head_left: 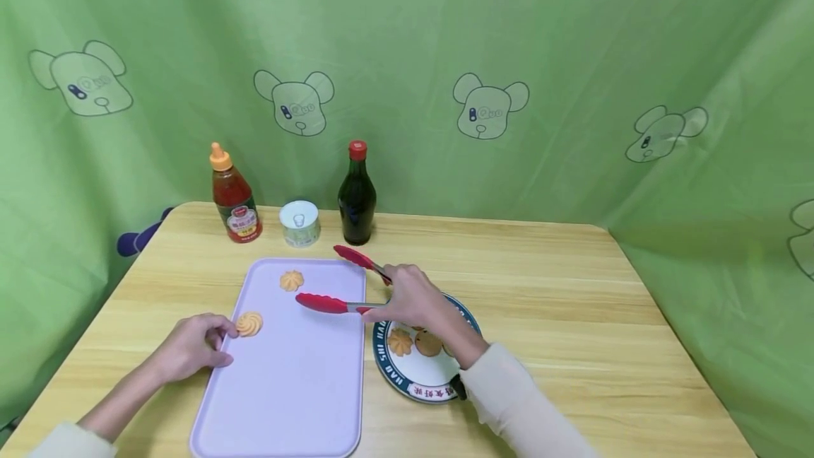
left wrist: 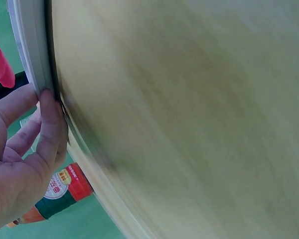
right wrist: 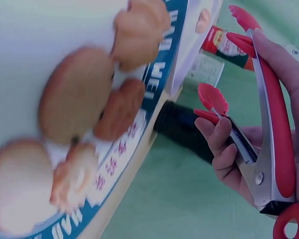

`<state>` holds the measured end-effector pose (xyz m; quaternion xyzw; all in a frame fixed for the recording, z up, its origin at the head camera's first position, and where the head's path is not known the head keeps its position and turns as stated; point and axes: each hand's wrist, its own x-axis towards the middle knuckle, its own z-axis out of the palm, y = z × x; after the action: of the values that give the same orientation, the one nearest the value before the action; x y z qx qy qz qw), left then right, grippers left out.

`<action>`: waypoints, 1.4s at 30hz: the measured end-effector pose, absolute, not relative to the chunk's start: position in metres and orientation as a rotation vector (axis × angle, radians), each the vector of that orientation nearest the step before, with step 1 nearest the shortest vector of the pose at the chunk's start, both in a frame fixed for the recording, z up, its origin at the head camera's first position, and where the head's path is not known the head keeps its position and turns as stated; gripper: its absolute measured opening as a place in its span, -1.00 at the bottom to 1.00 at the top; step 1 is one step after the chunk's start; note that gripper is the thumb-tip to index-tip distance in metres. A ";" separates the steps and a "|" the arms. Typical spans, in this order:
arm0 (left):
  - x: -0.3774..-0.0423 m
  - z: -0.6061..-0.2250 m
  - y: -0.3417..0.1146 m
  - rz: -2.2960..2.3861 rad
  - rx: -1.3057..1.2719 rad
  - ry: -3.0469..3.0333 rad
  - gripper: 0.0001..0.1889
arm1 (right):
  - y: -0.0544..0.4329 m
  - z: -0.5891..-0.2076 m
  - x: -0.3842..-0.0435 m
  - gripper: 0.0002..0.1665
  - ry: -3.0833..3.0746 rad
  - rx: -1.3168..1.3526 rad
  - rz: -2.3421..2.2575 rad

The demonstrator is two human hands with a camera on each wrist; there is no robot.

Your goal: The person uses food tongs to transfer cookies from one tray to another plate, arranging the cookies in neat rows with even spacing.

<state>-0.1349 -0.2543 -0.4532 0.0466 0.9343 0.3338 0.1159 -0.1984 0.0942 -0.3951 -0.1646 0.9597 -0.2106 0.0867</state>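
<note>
My left hand [head_left: 193, 348] is at the left rim of the lilac tray [head_left: 286, 387], its thumb and fingers pinching the edge in the left wrist view. Right by its fingertips lies a swirled cookie [head_left: 249, 324] on the tray. A second, flower-shaped cookie [head_left: 292, 280] lies farther back on it. My right hand [head_left: 410, 295] grips red-tipped metal tongs [right wrist: 269, 134]. Their arms stand apart over the tray's right side, with nothing between the tips. Beneath my right forearm, a blue-rimmed plate [head_left: 396, 377] carries several cookies [right wrist: 77, 94], partly hidden from the head view.
Behind the tray stand a red sauce bottle [head_left: 234, 196] with an orange cap, a small can [head_left: 299, 223] and a dark bottle [head_left: 357, 200] with a red cap. The wooden table [head_left: 572, 324] extends to the right. A green curtain [head_left: 407, 34] hangs behind it.
</note>
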 end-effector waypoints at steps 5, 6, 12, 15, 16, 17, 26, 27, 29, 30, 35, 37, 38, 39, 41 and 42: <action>-0.135 -0.452 -0.254 0.966 0.146 2.752 -0.66 | 0.075 -0.400 -0.199 -0.23 2.837 -0.480 -0.654; -0.135 -0.452 -0.254 0.963 0.148 2.755 -0.66 | 0.072 -0.400 -0.199 -0.25 2.834 -0.477 -0.652; -0.135 -0.453 -0.255 0.951 0.135 2.756 -0.67 | 0.050 -0.403 -0.199 -0.29 2.818 -0.451 -0.588; -0.135 -0.454 -0.255 0.954 0.124 2.747 -0.67 | 0.042 -0.405 -0.198 -0.31 2.816 -0.424 -0.572; -0.135 -0.454 -0.255 0.954 0.121 2.745 -0.67 | 0.040 -0.405 -0.198 -0.33 2.816 -0.414 -0.572; -0.135 -0.454 -0.255 0.955 0.120 2.743 -0.67 | 0.038 -0.406 -0.199 -0.34 2.819 -0.409 -0.568; -0.135 -0.454 -0.254 0.972 0.146 2.755 -0.66 | 0.031 -0.411 -0.201 -0.42 2.843 -0.396 -0.538; -0.135 -0.454 -0.254 0.972 0.149 2.757 -0.66 | 0.031 -0.412 -0.201 -0.42 2.843 -0.397 -0.534; -0.135 -0.454 -0.254 0.975 0.154 2.757 -0.66 | 0.030 -0.413 -0.202 -0.42 2.845 -0.394 -0.522; -0.135 -0.454 -0.254 0.977 0.156 2.756 -0.66 | 0.029 -0.414 -0.202 -0.42 2.847 -0.389 -0.516; -0.136 -0.453 -0.254 0.984 0.147 2.744 -0.66 | 0.028 -0.415 -0.203 -0.47 2.857 -0.382 -0.518; -0.136 -0.453 -0.253 0.985 0.138 2.738 -0.67 | 0.028 -0.415 -0.203 -0.49 2.863 -0.393 -0.522; -0.136 -0.453 -0.254 0.985 0.135 2.737 -0.67 | 0.028 -0.415 -0.203 -0.50 2.868 -0.400 -0.523; -0.136 -0.453 -0.254 0.987 0.132 2.736 -0.67 | 0.027 -0.415 -0.202 -0.50 2.874 -0.405 -0.521; -0.135 -0.453 -0.254 0.986 0.130 2.736 -0.66 | 0.027 -0.415 -0.202 -0.51 2.883 -0.414 -0.516; -0.135 -0.453 -0.254 0.985 0.131 2.739 -0.66 | 0.027 -0.415 -0.202 -0.51 2.887 -0.418 -0.513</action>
<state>-0.1354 -0.2543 -0.4534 0.0448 0.9339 0.3359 0.1136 -0.2021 0.0268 -0.4153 -0.1405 0.9708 -0.1724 0.0899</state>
